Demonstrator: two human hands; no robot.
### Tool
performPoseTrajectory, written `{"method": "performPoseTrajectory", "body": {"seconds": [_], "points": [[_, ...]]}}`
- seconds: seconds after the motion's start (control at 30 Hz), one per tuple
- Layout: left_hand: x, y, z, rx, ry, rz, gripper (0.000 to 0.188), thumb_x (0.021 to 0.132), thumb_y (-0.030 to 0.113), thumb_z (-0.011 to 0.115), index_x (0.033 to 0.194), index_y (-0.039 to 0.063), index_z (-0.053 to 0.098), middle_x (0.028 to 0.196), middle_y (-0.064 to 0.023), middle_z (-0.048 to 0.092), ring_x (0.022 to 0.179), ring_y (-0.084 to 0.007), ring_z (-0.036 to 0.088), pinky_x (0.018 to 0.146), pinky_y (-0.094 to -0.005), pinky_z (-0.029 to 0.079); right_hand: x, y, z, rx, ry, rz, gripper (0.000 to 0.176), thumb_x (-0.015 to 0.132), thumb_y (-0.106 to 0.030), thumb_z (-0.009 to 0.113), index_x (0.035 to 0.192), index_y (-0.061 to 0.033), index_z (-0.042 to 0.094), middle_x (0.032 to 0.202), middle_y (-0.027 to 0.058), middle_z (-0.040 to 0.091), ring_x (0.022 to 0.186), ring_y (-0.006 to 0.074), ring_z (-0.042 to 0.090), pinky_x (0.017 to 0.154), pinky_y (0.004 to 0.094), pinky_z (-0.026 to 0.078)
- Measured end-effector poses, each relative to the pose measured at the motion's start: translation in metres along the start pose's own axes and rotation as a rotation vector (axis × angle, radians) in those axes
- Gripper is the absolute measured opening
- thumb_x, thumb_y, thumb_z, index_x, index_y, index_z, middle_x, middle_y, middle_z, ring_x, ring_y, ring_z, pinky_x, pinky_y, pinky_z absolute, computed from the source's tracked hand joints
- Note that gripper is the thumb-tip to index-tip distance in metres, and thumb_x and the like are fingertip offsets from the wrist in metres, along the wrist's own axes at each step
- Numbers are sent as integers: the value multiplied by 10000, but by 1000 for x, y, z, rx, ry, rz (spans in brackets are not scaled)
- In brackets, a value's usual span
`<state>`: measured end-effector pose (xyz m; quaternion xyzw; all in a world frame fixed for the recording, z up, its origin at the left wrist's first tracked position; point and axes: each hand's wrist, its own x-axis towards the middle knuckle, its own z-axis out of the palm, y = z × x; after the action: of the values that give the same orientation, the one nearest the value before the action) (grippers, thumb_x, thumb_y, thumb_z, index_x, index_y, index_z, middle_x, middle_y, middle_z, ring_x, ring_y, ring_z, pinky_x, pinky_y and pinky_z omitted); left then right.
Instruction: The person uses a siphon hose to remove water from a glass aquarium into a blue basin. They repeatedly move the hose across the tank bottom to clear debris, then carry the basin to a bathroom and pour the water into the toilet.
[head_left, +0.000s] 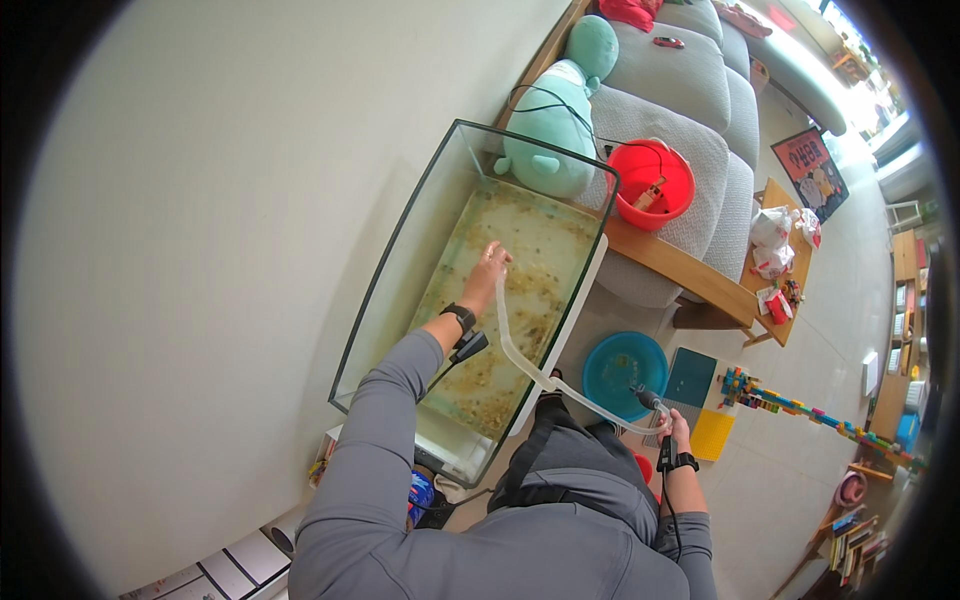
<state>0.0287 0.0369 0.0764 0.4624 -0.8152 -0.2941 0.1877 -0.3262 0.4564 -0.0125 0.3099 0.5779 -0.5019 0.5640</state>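
Observation:
A glass aquarium (379, 274) stands at the wall, with shallow water and yellow-brown sediment on its bottom. Inside it my left hand (487, 276) holds one end of a translucent flexible hose (517, 356). The hose runs over the near glass rim, across my legs, to the right. There my right hand (675, 427) grips the hose close to its other end, where a dark bulb-like fitting (649, 399) sits over the edge of a blue plastic basin (600, 367) on the floor. Both wrists wear black bands with small cabled devices.
A grey sofa (675, 139) with a wooden frame holds a green plush toy (551, 127) and a red bucket (675, 176) with a cable. Right of the basin lie coloured building plates (712, 433) and a long toy-brick structure (810, 412). Plastic bags (771, 229) sit on a small wooden table (780, 196).

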Motion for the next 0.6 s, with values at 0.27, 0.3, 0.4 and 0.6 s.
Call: {"method": "performPoseTrajectory", "body": {"seconds": [0.27, 0.3, 0.4, 0.6], "points": [[-1, 19, 16, -59, 12, 114, 207, 753, -21, 505, 946, 49, 481, 1141, -158, 448, 1007, -318, 501, 788, -368, 442, -3, -2, 3, 69, -1, 42, 152, 881, -231, 425, 902, -81, 424, 625, 56, 525, 462, 150, 503, 314, 195, 356], [-1, 21, 18, -100, -10, 99, 206, 755, -23, 505, 947, 48, 480, 1142, -154, 449, 988, -309, 511, 776, -364, 448, -3, -1, 4, 46, -5, 16, 151, 880, -227, 428, 904, -78, 424, 623, 58, 524, 463, 154, 502, 322, 198, 363], [-1, 28, 23, -108, -19, 124, 205, 763, -33, 501, 953, 39, 474, 1139, -139, 455, 929, -277, 538, 747, -346, 460, -2, 1, 4, 43, 39, -33, 149, 877, -216, 432, 902, -70, 424, 619, 65, 523, 465, 165, 503, 346, 204, 382], [6, 42, 26, -66, 2, 180, 225, 768, -48, 492, 980, 18, 455, 1125, -129, 463, 895, -263, 551, 740, -333, 462, 3, 1, -2, 27, -1, -36, 139, 872, -205, 436, 885, -67, 435, 620, 64, 523, 467, 175, 505, 339, 206, 369]]}}
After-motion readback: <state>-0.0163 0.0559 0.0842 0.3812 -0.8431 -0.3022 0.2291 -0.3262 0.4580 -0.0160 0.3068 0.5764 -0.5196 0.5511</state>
